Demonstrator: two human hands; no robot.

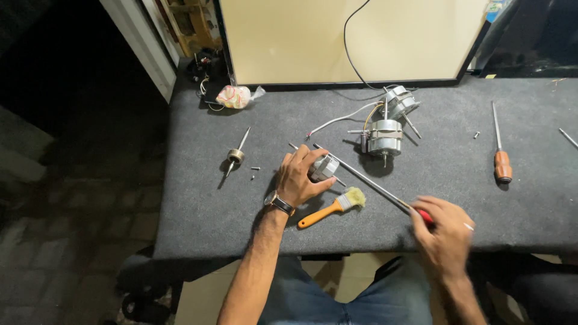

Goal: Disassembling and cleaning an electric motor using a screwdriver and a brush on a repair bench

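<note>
Motor (326, 167) sits near-centre on the grey table (198, 204), under the left hand (299, 178), fingers clamped over its casing. Right hand (444, 232) closed round the red handle of a long screwdriver (367, 180); shaft runs far-left w/ tip beside the motor. Judgement: keep the casing pinned flat, seat the tip square before turning, keep fingers off the blade line.

Near the motor: orange brush (332, 207) just right of the left wrist. Two more motors (385, 137) far-centre w/ wires. Rotor (235, 156) and loose screws at left. Second screwdriver (500, 147), brown handle, far right.

Packages: one crumpled bag (233, 96), white w/ red and green print, far-left by the cream board (289, 42). No labels or signs legible.
</note>
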